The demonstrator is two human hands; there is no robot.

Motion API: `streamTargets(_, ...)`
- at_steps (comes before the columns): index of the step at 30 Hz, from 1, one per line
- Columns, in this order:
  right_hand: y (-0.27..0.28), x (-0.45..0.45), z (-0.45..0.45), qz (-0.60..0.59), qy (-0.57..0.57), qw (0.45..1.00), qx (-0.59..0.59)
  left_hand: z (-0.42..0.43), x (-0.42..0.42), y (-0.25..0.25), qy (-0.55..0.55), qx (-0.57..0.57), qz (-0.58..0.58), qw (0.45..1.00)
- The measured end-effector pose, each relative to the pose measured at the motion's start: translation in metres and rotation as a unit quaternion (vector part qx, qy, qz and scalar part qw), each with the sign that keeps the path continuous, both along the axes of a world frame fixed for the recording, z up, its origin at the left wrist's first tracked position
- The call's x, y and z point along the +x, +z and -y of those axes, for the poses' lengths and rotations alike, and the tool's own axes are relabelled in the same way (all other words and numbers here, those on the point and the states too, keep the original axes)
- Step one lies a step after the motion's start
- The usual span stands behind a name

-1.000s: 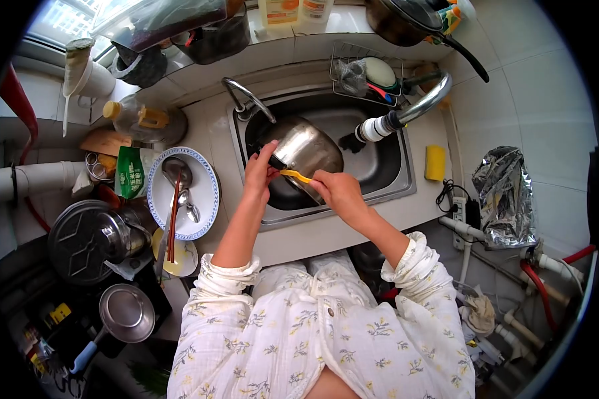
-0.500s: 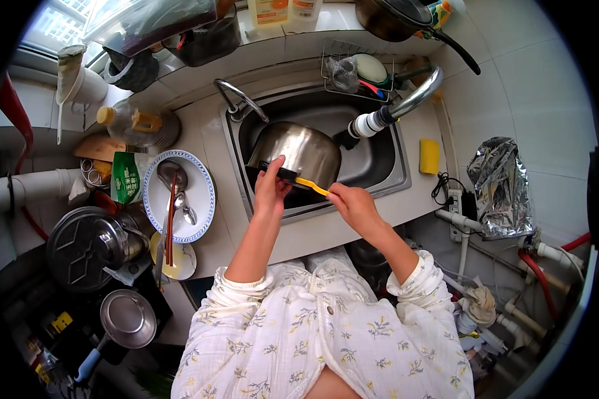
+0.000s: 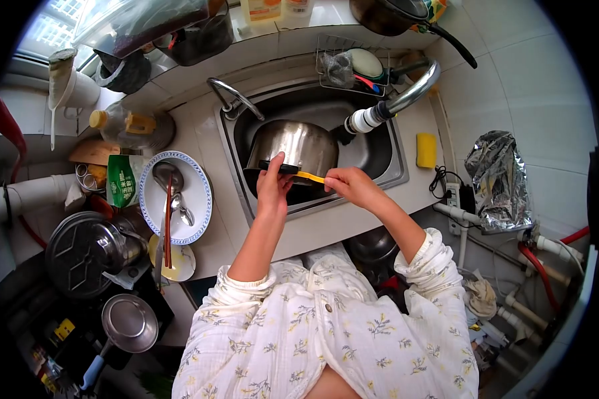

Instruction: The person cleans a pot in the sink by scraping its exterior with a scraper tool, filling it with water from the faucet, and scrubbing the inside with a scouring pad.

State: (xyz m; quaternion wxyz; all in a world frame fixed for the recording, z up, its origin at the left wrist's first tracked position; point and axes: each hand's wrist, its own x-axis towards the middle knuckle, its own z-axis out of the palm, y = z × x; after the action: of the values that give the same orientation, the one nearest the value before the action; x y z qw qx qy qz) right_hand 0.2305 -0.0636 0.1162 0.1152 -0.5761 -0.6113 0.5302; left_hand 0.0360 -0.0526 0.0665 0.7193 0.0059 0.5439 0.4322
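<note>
At frame centre I observe the left hand (image 3: pixel 271 189) gripping a slim black bar (image 3: pixel 287 169), the right hand (image 3: pixel 354 186) pinching a slender yellow stick (image 3: pixel 312 177) at its end, beside a silvery metal pot (image 3: pixel 299 143) in the grey steel sink (image 3: pixel 377 150); work judged under way, nothing visibly finished.

We see a pale counter (image 3: pixel 223 223) with the steel sink (image 3: pixel 398 167) set into it; on it a yellow sponge (image 3: pixel 426 150) lies to the sink's right, a blue-rimmed bowl (image 3: pixel 198 186) sits to its left, and a bottle (image 3: pixel 130 128) stands left of its tap end. On the tiled ledge (image 3: pixel 329 23) behind the sink, we find a dark pan (image 3: pixel 383 16).
</note>
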Motion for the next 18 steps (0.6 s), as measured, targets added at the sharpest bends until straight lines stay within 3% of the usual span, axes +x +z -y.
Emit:
streamTargets(14,0.006,-0.026,-0.005,0.043,0.000,0.995,0.085,0.003,0.002,-0.006,-0.004,0.031,-0.020,0.999)
streamTargets(18,-0.003,0.001,0.010,0.046,-0.008,0.997,0.061,0.004,0.002,-0.002,0.003,0.035,-0.021,0.999)
